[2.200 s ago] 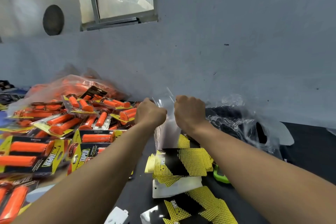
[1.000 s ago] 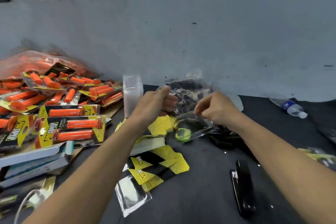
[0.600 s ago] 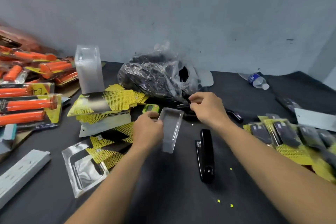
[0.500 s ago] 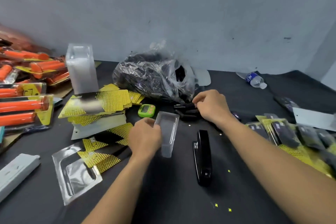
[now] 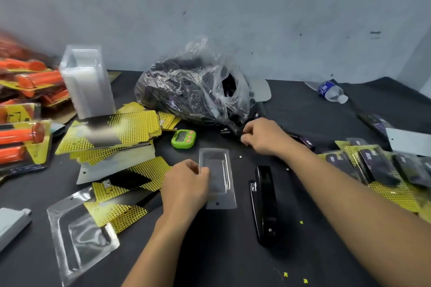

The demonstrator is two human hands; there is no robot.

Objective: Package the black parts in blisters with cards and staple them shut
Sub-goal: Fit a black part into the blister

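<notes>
One clear blister point(image 5: 217, 177) lies cavity-up on the table point(image 5: 210, 251), just left of the stapler point(image 5: 264, 202), and the left hand point(image 5: 184, 190) pinches its left edge between thumb and fingers. The right hand point(image 5: 261, 137) has its fingers curled round a loose black part point(image 5: 229, 131) at the mouth of the bag point(image 5: 193, 91). Being light and held on one side only, the blister will likely pivot or skid if the part is pressed in off-centre. The part may also catch the bag's film and drag its neighbours out. Counted: one blister in hand, one part gripped, one stapler, one bag, one green timer point(image 5: 183, 138), one water bottle point(image 5: 331, 92), one tall stack of spare blisters point(image 5: 87, 81) and one larger empty blister point(image 5: 81, 235) lower left. The cards point(image 5: 109, 133) lie fanned in a pile I cannot count. At least four finished packs point(image 5: 377, 170) lie on the right, too blurred for more.
</notes>
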